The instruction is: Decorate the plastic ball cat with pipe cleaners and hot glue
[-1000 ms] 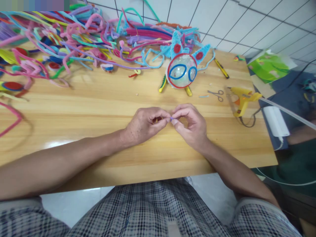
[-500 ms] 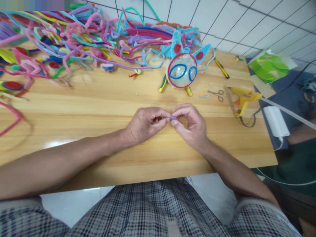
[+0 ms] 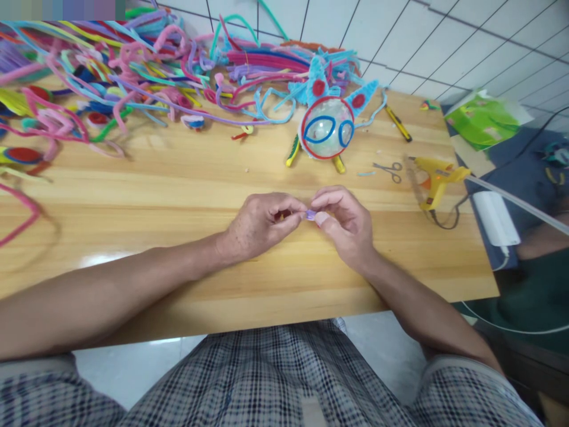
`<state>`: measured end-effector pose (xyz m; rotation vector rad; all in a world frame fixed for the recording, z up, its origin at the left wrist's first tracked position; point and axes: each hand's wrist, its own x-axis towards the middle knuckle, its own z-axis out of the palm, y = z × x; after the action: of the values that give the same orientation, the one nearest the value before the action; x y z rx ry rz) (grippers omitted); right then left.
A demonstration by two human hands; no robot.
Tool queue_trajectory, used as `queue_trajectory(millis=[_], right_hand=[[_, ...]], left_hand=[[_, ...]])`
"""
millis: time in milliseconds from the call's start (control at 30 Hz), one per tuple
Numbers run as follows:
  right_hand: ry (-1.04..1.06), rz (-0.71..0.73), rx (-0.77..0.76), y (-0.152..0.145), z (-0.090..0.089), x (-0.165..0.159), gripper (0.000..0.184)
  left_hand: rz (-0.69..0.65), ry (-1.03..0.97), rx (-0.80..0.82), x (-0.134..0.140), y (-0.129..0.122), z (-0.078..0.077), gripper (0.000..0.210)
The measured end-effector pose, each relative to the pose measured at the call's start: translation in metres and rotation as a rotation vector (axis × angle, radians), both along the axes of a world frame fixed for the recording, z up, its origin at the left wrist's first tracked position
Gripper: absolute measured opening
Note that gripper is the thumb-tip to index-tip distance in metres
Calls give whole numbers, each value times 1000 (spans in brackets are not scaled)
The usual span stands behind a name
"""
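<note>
Pinching a purple piece (image 3: 310, 215) over the worktop (image 3: 178, 184)
Your left hand (image 3: 261, 226) keeps a closed grip on it; your right hand (image 3: 347, 226) touches it, grip closure unclear.

You have two hands, one left hand (image 3: 264, 228) and one right hand (image 3: 349, 231), and one small purple piece (image 3: 310, 215) between them. Ahead of you are one clear dome (image 3: 329, 144), two blue loops (image 3: 334, 124), two blue ears (image 3: 317, 72), two red discs (image 3: 319, 89), two yellow handle ends (image 3: 339, 164), one pair of scissors (image 3: 388, 171), one yellow knife (image 3: 398, 123) and one glue gun (image 3: 438, 171). Your fuzzy stems (image 3: 267, 59) lie too tangled to count.
</note>
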<state>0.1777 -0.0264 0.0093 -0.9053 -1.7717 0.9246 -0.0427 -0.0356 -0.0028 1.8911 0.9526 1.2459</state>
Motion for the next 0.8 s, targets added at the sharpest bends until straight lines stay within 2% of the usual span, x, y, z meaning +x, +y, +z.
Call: queue_trajectory(millis=[167,333,433,600,800], right_hand=[[20,-8,-53,1,-5,1,19],[21,-79,-124,0,-4,2,30],[-22,-65,-71,-1,-2,1,26],[-125,-33,62,0,2,-1,5],[-145,-37,86,-1,3,-2,10]], left_hand=[[-6,7,-22,0,0,1,14],[-11,-4,-56,0,0,3,15],[-3,-9,-74,0,1,4,14],[-7,-12,-62,0,1,2,14],[-10,6,-8,0,-1,1,13]])
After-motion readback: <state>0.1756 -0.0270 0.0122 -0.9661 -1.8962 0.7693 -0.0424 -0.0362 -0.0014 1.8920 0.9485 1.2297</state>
